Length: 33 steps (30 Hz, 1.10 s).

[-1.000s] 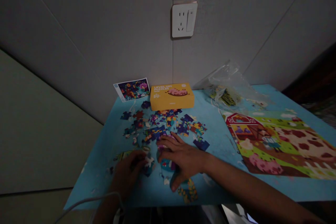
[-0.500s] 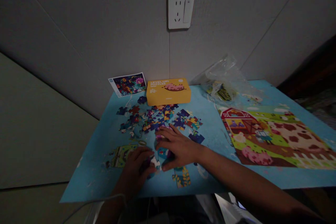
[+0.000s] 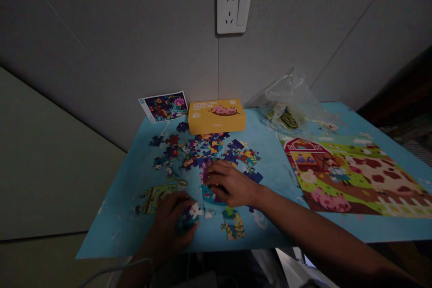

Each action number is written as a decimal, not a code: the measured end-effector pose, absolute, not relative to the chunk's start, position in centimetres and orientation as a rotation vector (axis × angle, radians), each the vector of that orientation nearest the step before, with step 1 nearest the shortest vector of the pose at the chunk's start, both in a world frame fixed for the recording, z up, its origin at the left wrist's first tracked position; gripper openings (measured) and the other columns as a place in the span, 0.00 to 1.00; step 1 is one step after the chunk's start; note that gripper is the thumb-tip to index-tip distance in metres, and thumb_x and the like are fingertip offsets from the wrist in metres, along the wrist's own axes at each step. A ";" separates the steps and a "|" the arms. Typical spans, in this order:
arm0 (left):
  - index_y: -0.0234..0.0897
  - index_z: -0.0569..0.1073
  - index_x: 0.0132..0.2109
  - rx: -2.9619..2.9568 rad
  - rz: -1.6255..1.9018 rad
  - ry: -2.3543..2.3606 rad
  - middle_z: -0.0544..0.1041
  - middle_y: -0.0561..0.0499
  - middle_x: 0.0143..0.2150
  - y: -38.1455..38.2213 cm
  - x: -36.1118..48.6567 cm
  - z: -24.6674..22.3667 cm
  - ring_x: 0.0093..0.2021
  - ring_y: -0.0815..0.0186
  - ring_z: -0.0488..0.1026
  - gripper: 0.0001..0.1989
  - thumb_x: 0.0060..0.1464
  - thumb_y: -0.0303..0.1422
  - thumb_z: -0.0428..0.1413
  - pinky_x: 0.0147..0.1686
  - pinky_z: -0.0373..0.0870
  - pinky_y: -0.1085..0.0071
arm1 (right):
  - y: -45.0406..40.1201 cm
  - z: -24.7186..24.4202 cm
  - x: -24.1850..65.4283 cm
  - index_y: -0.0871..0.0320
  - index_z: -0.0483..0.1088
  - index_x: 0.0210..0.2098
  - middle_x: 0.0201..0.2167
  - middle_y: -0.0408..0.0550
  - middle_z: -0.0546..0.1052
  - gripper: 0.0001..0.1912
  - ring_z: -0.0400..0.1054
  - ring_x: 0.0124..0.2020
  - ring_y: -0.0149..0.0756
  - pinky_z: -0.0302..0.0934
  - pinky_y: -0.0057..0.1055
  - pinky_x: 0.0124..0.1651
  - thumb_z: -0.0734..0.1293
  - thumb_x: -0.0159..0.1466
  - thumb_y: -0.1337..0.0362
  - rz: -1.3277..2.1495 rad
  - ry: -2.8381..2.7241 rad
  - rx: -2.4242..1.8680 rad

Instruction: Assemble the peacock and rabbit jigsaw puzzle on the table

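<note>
Near the front edge of the blue table, my left hand [image 3: 173, 218] is curled around a small dark puzzle section with a white figure [image 3: 195, 210], gripping it between thumb and fingers. My right hand [image 3: 231, 183] lies over a purple and teal puzzle section [image 3: 211, 195], its fingers bent and pressed together at the purple part; what is under the fingertips is hidden. Several loose dark puzzle pieces [image 3: 202, 146] spread behind both hands. A green section [image 3: 155, 198] lies beside my left hand, and a piece with yellow plants [image 3: 233, 227] lies in front of my right hand.
A yellow puzzle box [image 3: 216, 117] stands at the back, with a picture card [image 3: 165, 106] to its left. To its right is a clear plastic bag [image 3: 286, 103]. An assembled farm puzzle [image 3: 354, 177] covers the right side of the blue table [image 3: 128, 234].
My right hand has drawn its fingers in and its thumb has moved up off the teal section. My left hand has shifted slightly left and down with the piece with the white figure.
</note>
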<state>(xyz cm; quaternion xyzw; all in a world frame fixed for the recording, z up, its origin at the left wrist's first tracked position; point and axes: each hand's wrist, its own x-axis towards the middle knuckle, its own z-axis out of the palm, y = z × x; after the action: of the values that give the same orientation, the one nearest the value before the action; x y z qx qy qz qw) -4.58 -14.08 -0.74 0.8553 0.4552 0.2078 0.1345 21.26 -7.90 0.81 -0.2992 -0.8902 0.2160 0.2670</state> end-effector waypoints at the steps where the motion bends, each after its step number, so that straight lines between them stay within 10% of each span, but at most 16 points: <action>1: 0.44 0.74 0.48 2.489 0.606 1.334 0.72 0.44 0.49 -13.9 -4.7 -0.6 0.50 0.53 0.70 0.18 0.46 0.32 0.60 0.50 0.70 0.57 | -7.9 0.9 21.2 0.58 0.72 0.41 0.45 0.52 0.73 0.08 0.65 0.48 0.41 0.58 0.41 0.54 0.66 0.62 0.69 0.586 -2.401 -0.806; 17: 0.39 0.73 0.50 2.340 0.364 1.832 0.68 0.42 0.57 2.1 -2.8 0.7 0.57 0.51 0.65 0.17 0.53 0.36 0.58 0.57 0.61 0.55 | -7.4 1.1 21.4 0.58 0.72 0.38 0.39 0.51 0.75 0.06 0.67 0.43 0.41 0.59 0.39 0.49 0.65 0.62 0.70 0.565 -2.360 -0.849; 25: 0.36 0.73 0.41 2.082 0.524 1.836 0.73 0.40 0.50 4.0 -3.6 0.0 0.53 0.48 0.69 0.18 0.41 0.36 0.64 0.52 0.64 0.54 | -7.3 1.1 21.4 0.58 0.72 0.38 0.39 0.49 0.75 0.06 0.66 0.43 0.39 0.58 0.39 0.49 0.65 0.62 0.70 0.592 -2.353 -0.871; 33: 0.36 0.77 0.43 1.818 1.019 1.667 0.80 0.48 0.39 3.2 -4.5 1.0 0.37 0.62 0.75 0.17 0.51 0.42 0.55 0.39 0.71 0.67 | -7.2 0.9 21.4 0.58 0.72 0.38 0.39 0.49 0.76 0.06 0.67 0.43 0.40 0.58 0.39 0.49 0.66 0.61 0.71 0.603 -2.340 -0.878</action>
<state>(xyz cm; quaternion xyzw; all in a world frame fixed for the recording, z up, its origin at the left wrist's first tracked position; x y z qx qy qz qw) -4.52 3.21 0.97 0.6624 0.6073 0.3710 0.2340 21.37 -7.15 0.85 -0.3278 -0.8734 0.2250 0.2812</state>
